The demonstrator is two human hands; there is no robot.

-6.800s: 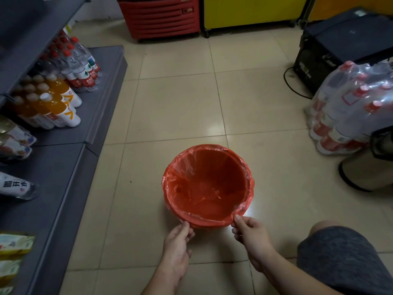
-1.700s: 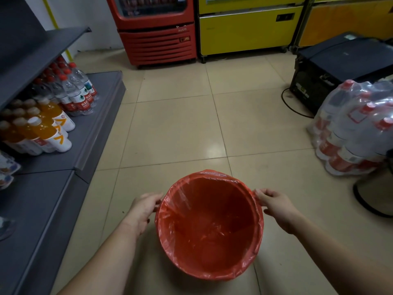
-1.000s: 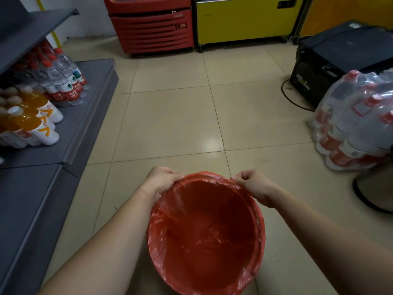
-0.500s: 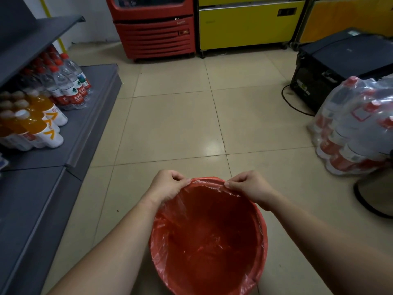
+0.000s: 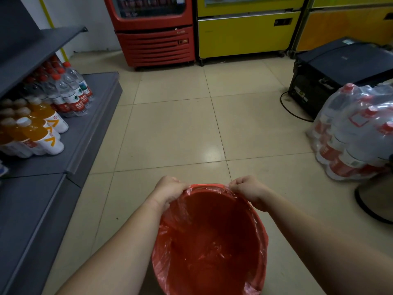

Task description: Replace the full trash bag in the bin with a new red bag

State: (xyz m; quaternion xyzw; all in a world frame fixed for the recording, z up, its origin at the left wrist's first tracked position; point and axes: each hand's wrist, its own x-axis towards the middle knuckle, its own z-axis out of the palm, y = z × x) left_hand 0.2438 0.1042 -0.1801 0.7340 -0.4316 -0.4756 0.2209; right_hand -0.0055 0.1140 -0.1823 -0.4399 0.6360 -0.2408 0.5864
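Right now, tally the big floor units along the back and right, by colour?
Red glass-door drinks cooler: 1
Yellow chest cabinet: 1
Orange cabinet: 1
Black box unit with cable: 1
Total: 4

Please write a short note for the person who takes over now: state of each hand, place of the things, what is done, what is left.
Left hand: shut on the bag edge at the far rim.
Right hand: the same, further right on that rim.
Red bag lines the bin, which stands on the floor tiles.
Done: new bag is in and looks empty; the full bag is not in view.
Left: probably fold the far edge over the rim, then let go.
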